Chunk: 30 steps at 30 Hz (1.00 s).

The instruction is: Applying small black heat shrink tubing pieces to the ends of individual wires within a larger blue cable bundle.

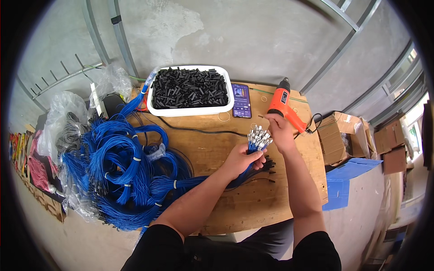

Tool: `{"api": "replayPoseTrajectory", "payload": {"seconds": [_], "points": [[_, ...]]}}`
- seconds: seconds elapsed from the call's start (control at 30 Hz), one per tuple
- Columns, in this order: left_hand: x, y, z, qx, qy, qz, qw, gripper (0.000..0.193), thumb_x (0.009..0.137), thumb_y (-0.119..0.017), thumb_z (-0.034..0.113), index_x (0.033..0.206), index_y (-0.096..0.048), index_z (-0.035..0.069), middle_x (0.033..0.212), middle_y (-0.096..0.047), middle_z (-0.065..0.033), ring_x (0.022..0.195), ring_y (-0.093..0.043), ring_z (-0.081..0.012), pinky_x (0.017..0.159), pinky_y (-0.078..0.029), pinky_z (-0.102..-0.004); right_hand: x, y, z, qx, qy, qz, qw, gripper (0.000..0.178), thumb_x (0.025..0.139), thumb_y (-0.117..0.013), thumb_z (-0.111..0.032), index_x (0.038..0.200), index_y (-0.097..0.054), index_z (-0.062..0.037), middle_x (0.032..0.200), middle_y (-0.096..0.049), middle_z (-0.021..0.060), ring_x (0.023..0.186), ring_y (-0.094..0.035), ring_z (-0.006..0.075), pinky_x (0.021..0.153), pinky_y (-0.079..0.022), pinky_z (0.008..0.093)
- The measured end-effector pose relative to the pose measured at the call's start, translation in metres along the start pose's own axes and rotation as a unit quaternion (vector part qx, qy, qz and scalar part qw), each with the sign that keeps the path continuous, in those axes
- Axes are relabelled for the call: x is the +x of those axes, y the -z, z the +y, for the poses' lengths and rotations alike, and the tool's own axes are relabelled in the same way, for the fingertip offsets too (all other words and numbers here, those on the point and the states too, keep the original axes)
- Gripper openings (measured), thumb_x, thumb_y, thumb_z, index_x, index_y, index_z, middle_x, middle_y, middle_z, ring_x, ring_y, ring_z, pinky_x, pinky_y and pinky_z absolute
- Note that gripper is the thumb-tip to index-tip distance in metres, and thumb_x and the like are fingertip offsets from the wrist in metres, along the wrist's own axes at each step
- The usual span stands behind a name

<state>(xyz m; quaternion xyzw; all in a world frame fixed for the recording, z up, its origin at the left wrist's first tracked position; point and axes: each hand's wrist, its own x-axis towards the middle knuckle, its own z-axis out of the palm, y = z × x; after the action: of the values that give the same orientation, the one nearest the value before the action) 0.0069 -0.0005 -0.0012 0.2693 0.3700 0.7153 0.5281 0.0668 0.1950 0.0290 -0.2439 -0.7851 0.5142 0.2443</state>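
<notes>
My left grip [242, 160] clasps light-looking, bendy wires [258, 147] below the tips [260, 134], likely the best hold; my right grip [281, 133], I can't tell.

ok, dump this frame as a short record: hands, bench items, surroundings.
left_hand: left hand closed around blue wire bundle, metal tips upward
right_hand: right hand raised beside the tips; whether its fingers grip anything is unclear
surface: wooden table
tray: white tray heaped with short black pieces
tool: orange heat gun, beyond right hand
phone: phone, screen lit, right of tray
wire_stock: blue wire coils, table's left side
surroundings: cardboard box right of table
</notes>
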Motion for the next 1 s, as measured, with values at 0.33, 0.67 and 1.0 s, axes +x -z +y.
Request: {"api": "replayPoseTrajectory", "payload": {"seconds": [0.33, 0.67, 1.0], "points": [[0.000, -0.009, 0.004, 0.111, -0.010, -0.053, 0.992, 0.018, 0.098, -0.060, 0.009, 0.114, -0.065, 0.003, 0.091, -0.070, -0.0037, 0.061, -0.052, -0.0063, 0.056, -0.045, -0.0223, -0.067, 0.026, -0.024, 0.398, -0.241, -0.131, 0.876, 0.034, 0.105, -0.047, -0.021, 0.124, -0.058, 0.0047, 0.069, -0.053, 0.0006, 0.044, -0.035, 0.0049, 0.038, -0.024, 0.0198], [-0.004, -0.018, 0.015, 0.239, 0.051, -0.124, 0.962, 0.018, 0.100, -0.054, 0.010, 0.113, -0.065, 0.005, 0.087, -0.065, -0.0003, 0.063, -0.046, -0.0061, 0.060, -0.042, -0.0234, -0.061, 0.019, -0.055, 0.249, -0.186, -0.162, 0.937, 0.037, 0.102, -0.058, -0.032, 0.087, -0.064, 0.0010, 0.072, -0.067, 0.0071, 0.051, -0.062, 0.0154, 0.046, -0.051, 0.0275], [-0.005, -0.007, 0.006, 0.166, 0.051, -0.104, 0.979, 0.010, 0.100, -0.056, 0.012, 0.097, -0.063, 0.006, 0.083, -0.066, 0.0008, 0.062, -0.046, -0.0052, 0.058, -0.041, -0.0221, -0.073, -0.003, -0.120, -0.075, -0.048, -0.176, 0.980, 0.039, 0.102, -0.057, -0.025, 0.075, -0.059, 0.0029, 0.062, -0.063, 0.0081, 0.041, -0.061, 0.0165, 0.033, -0.043, 0.0290]]}}
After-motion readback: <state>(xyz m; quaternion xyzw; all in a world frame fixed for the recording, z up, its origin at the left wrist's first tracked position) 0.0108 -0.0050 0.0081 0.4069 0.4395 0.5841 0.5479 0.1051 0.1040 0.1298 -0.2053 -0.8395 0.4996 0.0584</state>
